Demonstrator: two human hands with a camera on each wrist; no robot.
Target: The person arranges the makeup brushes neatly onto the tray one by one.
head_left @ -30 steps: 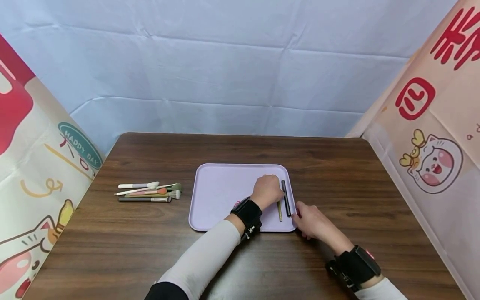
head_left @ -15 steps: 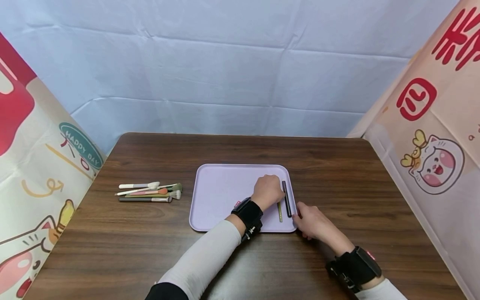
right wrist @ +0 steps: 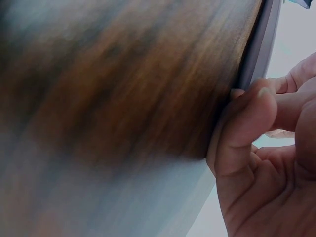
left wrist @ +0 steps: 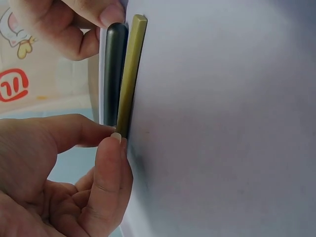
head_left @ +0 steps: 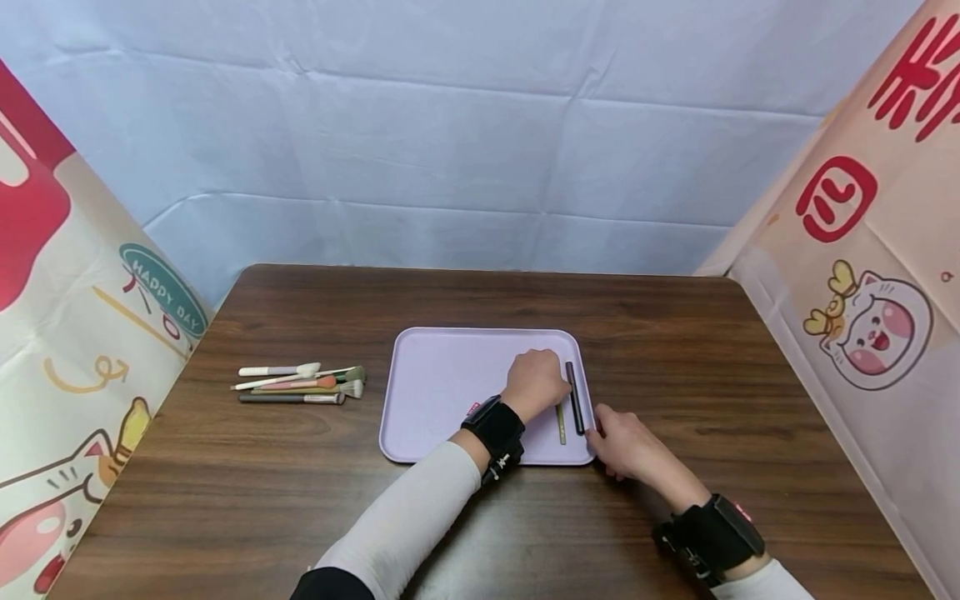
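Note:
My left hand [head_left: 536,385] pinches a slim gold-handled makeup brush [left wrist: 132,64] between thumb and fingers, over the right side of a lilac tray [head_left: 442,392]. The brush's faceted handle points toward the near edge of the tray; its other end is hidden by the hand. Right beside it, along the tray's right wall, lies a dark, round-ended stick-like brush or pen [head_left: 575,398]. At the tray's near right corner, my right hand [head_left: 624,442] holds the rim between thumb and curled fingers. The right wrist view shows those fingers against the tray's outer side [right wrist: 256,54].
Several makeup brushes [head_left: 300,383] lie in a loose bundle on the wooden table [head_left: 480,300], left of the tray, with their heads pointing right. A pale blue cloth [head_left: 420,150] hangs behind the table. Printed sheets [head_left: 840,333] flank both sides.

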